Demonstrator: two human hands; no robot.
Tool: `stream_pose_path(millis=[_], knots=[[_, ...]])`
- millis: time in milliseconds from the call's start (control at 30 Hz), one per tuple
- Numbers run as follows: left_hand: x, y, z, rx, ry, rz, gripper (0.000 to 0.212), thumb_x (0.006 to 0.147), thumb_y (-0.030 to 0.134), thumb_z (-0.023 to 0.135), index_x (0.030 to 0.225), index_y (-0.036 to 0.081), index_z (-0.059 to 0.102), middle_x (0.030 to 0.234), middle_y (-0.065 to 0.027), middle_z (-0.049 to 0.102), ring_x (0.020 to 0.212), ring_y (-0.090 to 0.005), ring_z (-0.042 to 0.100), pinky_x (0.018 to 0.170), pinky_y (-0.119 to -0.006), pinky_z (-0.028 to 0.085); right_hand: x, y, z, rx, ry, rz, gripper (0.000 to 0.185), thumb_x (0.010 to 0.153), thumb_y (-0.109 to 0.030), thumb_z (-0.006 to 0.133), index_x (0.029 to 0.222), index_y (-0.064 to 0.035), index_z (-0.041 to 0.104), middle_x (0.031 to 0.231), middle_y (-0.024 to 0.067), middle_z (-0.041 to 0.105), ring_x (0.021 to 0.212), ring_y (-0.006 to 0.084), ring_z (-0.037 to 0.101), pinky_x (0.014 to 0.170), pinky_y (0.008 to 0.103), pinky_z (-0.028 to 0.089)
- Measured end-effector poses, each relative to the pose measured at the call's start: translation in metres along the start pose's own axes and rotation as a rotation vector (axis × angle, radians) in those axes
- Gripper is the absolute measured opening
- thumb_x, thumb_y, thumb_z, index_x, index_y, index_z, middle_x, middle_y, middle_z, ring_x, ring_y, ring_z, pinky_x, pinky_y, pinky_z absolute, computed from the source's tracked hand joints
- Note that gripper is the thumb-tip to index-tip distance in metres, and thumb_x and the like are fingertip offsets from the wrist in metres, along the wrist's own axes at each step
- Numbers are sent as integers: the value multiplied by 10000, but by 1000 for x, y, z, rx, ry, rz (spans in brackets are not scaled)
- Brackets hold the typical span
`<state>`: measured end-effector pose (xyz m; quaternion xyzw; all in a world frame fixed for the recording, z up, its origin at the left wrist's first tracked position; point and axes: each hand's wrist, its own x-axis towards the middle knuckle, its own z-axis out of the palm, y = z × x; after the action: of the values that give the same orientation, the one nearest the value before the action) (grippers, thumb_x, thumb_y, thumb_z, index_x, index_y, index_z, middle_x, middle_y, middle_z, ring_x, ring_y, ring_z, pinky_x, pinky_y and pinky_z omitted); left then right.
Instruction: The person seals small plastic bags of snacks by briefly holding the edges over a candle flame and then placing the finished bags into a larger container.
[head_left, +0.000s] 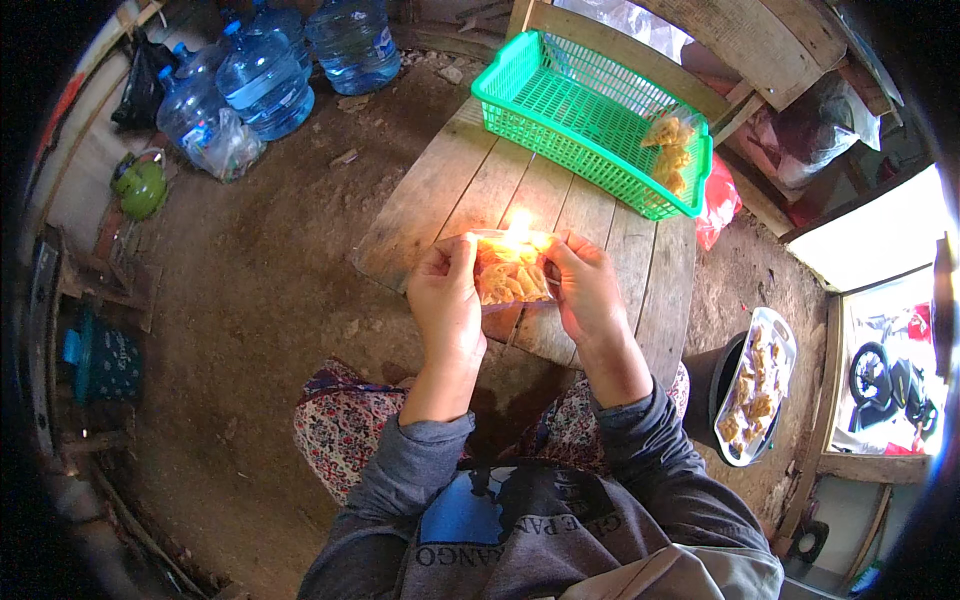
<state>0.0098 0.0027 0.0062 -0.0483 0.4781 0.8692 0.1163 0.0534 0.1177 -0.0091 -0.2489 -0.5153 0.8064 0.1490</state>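
Between my hands is a clear plastic bag of fried snack pieces (511, 281), its upper edge stretched close to a bright flame (519, 226). My left hand (448, 289) pinches the bag's left upper corner between thumb and fingers. The right upper corner is gripped by my right hand (587, 281). What the flame burns on is hidden behind the bag and glare. Beyond my hands, a green plastic basket (570, 150) rests on the wooden table (480, 180), with several filled snack bags (671, 154) at its right end.
To the right, a white tray (784, 352) of snack pieces lies on a dark round container (701, 397). A red plastic bag (718, 202) hangs by the table's right edge. Large blue water bottles (262, 90) stand at the upper left. A motorcycle (889, 382) shows through the opening.
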Motion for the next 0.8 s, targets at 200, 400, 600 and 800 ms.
stream_pose_path(millis=[200, 400, 600, 800], knots=[[0, -1, 1, -25, -46, 19, 116, 821, 117, 559, 744, 30, 570, 757, -19, 587, 633, -56, 541, 539, -168, 423, 3, 4, -2, 33, 25, -25, 100, 801, -80, 488, 715, -42, 520, 599, -10, 486, 475, 58, 389, 422, 203, 286], [0, -8, 2, -19, -49, 12, 117, 825, 102, 548, 740, 23, 569, 773, -41, 599, 670, -77, 550, 602, -195, 442, -1, -1, -8, 57, 27, -3, 91, 801, -77, 494, 723, -43, 525, 602, -14, 486, 482, 55, 393, 434, 202, 291], [0, -5, 2, -43, -39, 37, 108, 824, 100, 550, 758, 17, 571, 791, -57, 605, 686, -97, 563, 629, -215, 459, -1, -1, -2, 61, 32, 14, 102, 794, -66, 483, 702, -39, 519, 588, -18, 470, 476, 53, 376, 437, 202, 282], [4, -8, -5, 36, 12, 36, 140, 842, 114, 535, 754, 5, 542, 773, -71, 601, 658, -96, 563, 600, -219, 475, 2, 1, -2, 38, -13, -5, 128, 782, -57, 470, 659, -41, 501, 582, -19, 456, 486, 62, 368, 433, 213, 260]])
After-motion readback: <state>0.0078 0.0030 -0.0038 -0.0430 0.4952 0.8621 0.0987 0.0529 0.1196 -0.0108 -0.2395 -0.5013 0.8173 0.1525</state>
